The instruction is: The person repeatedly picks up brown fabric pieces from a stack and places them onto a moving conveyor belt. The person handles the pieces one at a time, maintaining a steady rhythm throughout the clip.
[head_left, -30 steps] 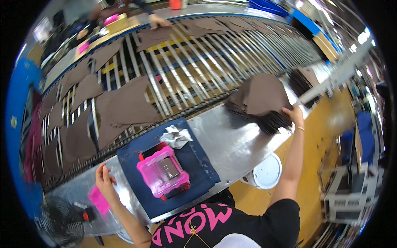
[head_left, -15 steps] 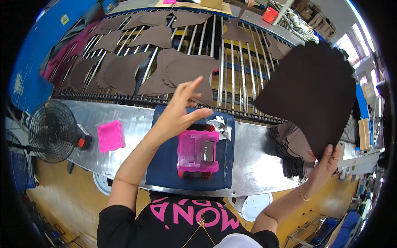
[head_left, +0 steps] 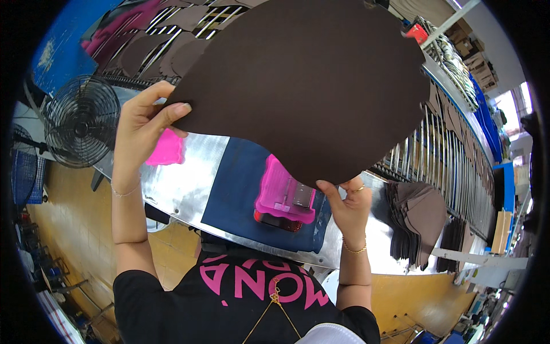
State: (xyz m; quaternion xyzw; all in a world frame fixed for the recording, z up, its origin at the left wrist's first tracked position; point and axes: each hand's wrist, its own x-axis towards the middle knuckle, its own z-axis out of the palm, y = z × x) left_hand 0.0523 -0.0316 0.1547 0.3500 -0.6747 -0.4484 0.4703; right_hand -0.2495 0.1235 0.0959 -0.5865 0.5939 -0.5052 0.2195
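Left hand and right hand are both pinching brown sheet by its edges. Sheet is partly hiding blue mat; brown stack is lying right of mat.

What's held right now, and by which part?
A dark brown cut sheet: the left hand pinches its left corner, the right hand its bottom edge.

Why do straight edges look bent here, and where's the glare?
Head view: the fisheye lens bows the near edge of the metal table and leaves black corners; head view: light whitens patches of it beside the blue mat, while the brown sheet looks dark and matte.
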